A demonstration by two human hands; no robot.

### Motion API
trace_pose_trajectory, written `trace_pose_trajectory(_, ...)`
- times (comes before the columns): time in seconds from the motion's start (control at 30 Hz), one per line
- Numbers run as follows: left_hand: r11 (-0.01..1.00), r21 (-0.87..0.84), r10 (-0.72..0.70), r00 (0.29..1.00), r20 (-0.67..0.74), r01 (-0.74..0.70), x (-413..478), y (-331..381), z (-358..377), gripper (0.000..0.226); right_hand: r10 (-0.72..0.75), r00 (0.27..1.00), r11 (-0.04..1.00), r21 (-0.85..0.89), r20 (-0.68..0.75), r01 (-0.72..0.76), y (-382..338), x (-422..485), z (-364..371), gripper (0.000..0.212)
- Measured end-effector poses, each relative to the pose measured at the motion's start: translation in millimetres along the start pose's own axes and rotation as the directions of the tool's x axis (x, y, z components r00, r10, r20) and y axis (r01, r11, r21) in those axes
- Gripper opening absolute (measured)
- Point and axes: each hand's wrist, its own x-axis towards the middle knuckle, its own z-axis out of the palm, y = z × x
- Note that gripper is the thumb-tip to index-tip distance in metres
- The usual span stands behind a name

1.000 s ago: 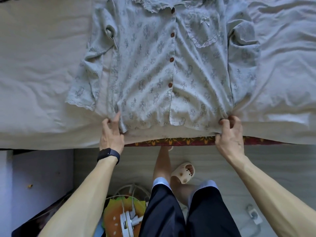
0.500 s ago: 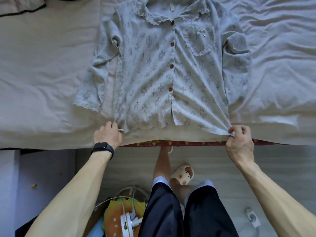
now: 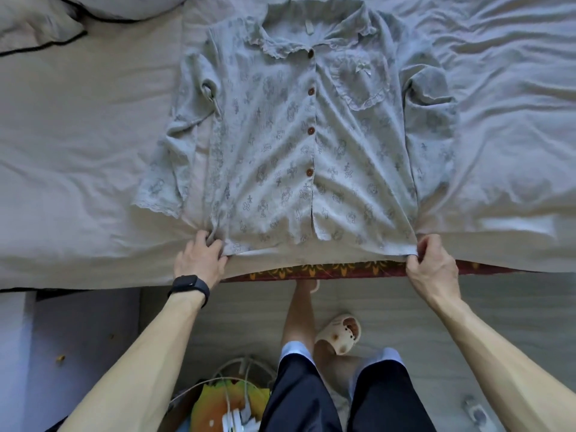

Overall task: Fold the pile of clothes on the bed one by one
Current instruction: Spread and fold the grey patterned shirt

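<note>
While the left hand [image 3: 199, 260] curls its fingers round the hem corner at 7 o'clock of the shirt [image 3: 280, 135] and the right hand [image 3: 431, 263] pinches the opposite corner at 5 o'clock, the pale printed garment lies face up and buttoned on the bed sheet [image 3: 78, 151], collar at 12 o'clock. Since a second ago both hands have moved outward along the hem to its corners and drawn the shirt toward the bed's near edge, so the hem now runs taut and the whole collar shows; it looks spread and ready for a first fold. Both sleeves are bunched, at 9 and 3 o'clock. The fingertips are buried in cloth, the rest of the pile lies out of view, and only a pillow [image 3: 40, 23] corner shows at 11 o'clock.
</note>
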Motion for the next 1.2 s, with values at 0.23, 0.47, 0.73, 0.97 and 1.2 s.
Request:
trace_pose_trajectory(0.23,0.805,-0.592,-0.109,0.973,-0.203,-0.033,-56.7,-32.7,-24.6,0.029,-0.075,0.994,0.997,0.018,-0.076,0.076,-4.1,-46.5,-63.1,0.010)
trace_pose_trajectory(0.47,0.867,-0.473,-0.224,0.971,-0.083,0.159,-60.9,-3.3,-28.6,0.027,0.151,0.981,0.978,0.161,-0.120,-0.131,-6.6,-35.3,-51.0,0.045)
trace_pose_trajectory(0.73,0.585,-0.738,-0.447,0.893,0.052,0.336,-42.6,27.5,-13.1,0.011,0.283,0.959,0.915,0.294,0.015,-0.275,-12.2,-17.6,-13.2,0.029)
trace_pose_trajectory(0.97,0.809,-0.577,-0.227,0.965,-0.132,0.111,-63.9,18.2,-28.6,0.017,0.071,0.989,0.982,0.183,-0.131,-0.046,-13.7,-28.7,-33.5,0.012)
trace_pose_trajectory(1.2,0.942,-0.333,-0.154,0.942,-0.298,0.049,-102.7,-30.0,-11.3,0.019,-0.002,1.000,0.998,-0.056,0.002,0.002,26.1,-64.8,-45.2,0.023)
